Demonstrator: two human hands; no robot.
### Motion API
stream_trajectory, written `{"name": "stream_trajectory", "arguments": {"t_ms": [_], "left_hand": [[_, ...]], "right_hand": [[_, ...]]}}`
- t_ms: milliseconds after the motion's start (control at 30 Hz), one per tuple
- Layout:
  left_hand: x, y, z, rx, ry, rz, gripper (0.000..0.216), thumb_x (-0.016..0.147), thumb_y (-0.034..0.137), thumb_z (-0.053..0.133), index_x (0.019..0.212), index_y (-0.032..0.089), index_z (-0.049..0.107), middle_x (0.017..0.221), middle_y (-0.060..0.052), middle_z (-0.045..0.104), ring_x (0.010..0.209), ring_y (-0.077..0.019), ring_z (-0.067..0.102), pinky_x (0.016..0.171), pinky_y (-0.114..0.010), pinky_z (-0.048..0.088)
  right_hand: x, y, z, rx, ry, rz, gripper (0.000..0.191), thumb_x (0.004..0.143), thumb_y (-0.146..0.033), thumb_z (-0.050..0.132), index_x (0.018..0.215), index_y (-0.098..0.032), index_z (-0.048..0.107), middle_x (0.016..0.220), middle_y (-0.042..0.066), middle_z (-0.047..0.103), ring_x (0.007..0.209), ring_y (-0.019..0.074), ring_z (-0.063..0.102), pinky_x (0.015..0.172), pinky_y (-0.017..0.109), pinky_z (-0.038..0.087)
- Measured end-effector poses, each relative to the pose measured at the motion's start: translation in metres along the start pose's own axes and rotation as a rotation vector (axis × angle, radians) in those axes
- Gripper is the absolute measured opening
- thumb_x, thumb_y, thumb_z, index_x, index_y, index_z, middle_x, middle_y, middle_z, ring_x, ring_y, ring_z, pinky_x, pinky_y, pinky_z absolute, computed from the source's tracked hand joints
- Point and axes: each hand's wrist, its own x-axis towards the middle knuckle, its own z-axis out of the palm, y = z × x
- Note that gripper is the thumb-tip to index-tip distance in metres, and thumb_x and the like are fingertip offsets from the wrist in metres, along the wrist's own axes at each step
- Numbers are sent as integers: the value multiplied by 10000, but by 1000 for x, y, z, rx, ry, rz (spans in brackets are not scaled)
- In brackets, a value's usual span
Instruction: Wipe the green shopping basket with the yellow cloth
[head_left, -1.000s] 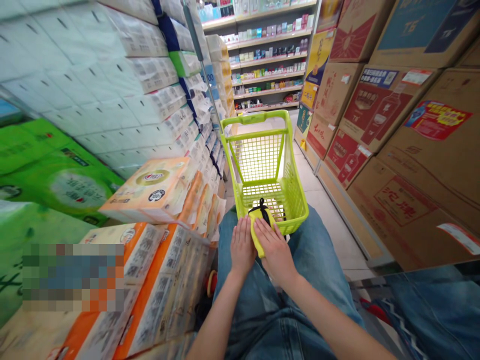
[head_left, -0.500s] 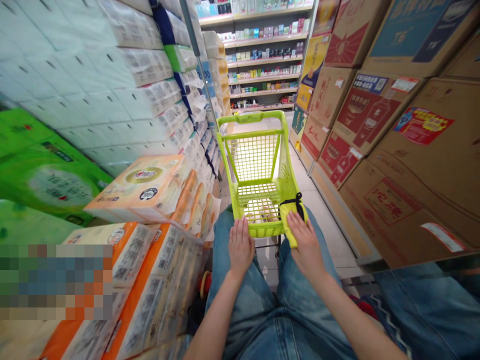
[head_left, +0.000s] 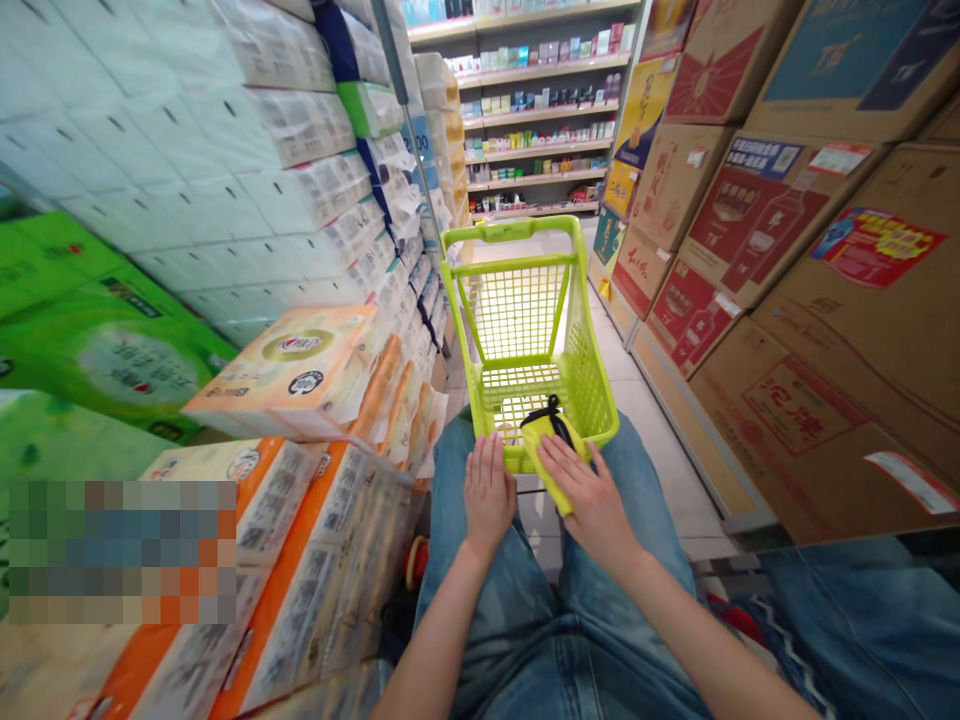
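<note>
A lime-green shopping basket (head_left: 607, 385) with mesh sides stands before my knees, its near rim between my two hands. My left hand (head_left: 489, 490) is at the rim's near left corner, with fingers straight and together over the edge and the thumb in front. On the right part of the near rim, my right hand (head_left: 589, 490) presses a folded yellow cloth (head_left: 551, 470) with black edging and a black cord. The fingers lie over the cloth, hiding part of it and of the rim.
Stacked tissue packs (head_left: 292, 365) rise close on my left. Cardboard cartons (head_left: 817, 410) are piled along the right. Shelves (head_left: 544, 145) with small boxes and bottles close off the aisle's far end. Beside the basket's far left corner stands a thin metal pole (head_left: 424, 160).
My right hand has slid left along the near rim with the yellow cloth, from the right corner toward the middle. My left hand stays at the left corner. The view has shifted slightly.
</note>
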Motion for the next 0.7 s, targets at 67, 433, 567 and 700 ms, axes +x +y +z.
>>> {"name": "stream_trajectory", "arguments": {"t_ms": [67,433,567,700], "left_hand": [[0,1,3,-7,16,-1,665,914,107,398,1546,125,190,1495,-173,465,1483,-250,265,1171,-471,323],[0,-1,7,-3,81,18,684,912,104,432,1549,114,182,1476,-178,488,1482,-251,269,1170,-463,321],[-1,-3,6,-12,81,16,674,919,113,415,1551,128,181,1483,-173,482,1480,-244,275,1166,-467,331],[-2,-4,4,8,58,14,642,934,106,375,1549,159,199,1481,-151,489,1475,-228,290,1154,-456,356]], "right_hand": [[-13,25,-11,-49,32,57,883,656,29,391,1501,-222,345,1540,59,416,1449,189,340,1206,505,144],[-17,22,9,6,209,193,895,688,35,381,1541,-210,263,1541,95,411,1464,218,310,1184,521,253],[8,-23,34,74,186,86,842,710,33,384,1521,-183,320,1505,97,465,1444,212,353,1193,506,255],[23,-45,45,94,158,-23,744,751,0,411,1483,-137,394,1497,110,471,1440,217,359,1190,496,279]]}}
